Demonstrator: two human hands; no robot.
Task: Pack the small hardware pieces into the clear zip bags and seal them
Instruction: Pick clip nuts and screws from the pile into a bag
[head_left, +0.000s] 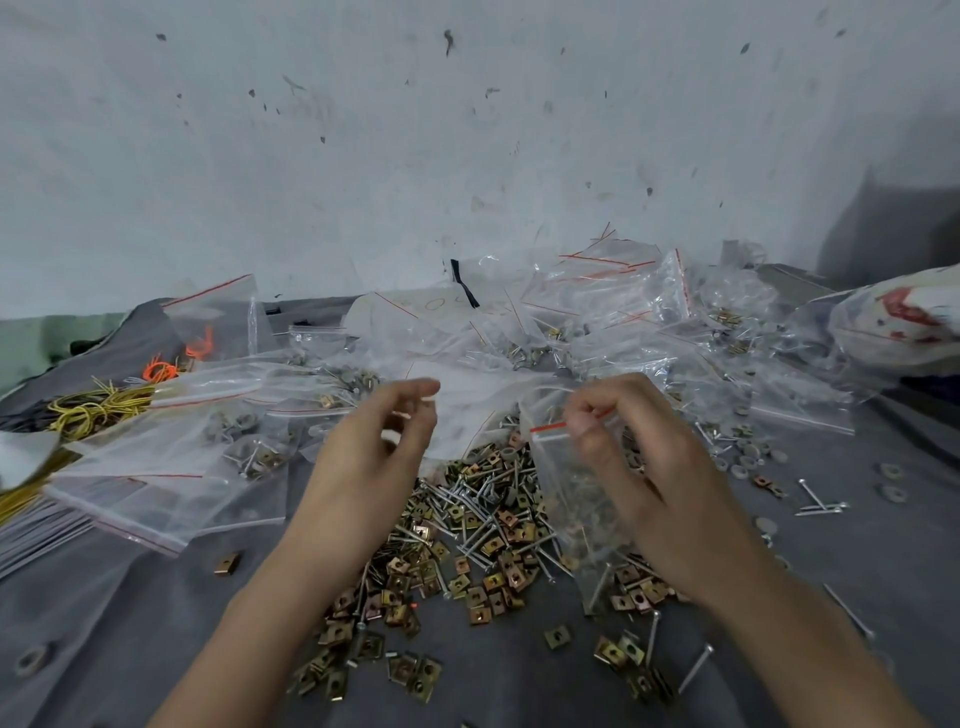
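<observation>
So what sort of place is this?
Probably a small hand-packing spot, not a shop: a grey cloth against a scuffed wall, a loose heap of clip nuts and screws, a pile of clear zip bags behind it, and the right hand pinching a filled bag at its red seal.

Diffuse, cool, even light; soft shadow at right on scuffed pale grey wall (467, 130); barrel-distorted edges; motion-blurred left hand (375, 451).

Clear zip bag (571, 483) with a red strip at its mouth. Square clips (498, 566) are brassy gold and screws (696, 667) silver, on a dark grey cloth (156, 623). Wires (91, 410) yellow, cord (161, 371) orange, washers (740, 465) pale grey. The wall (363, 156) is whitish, flecked with dark specks.
</observation>
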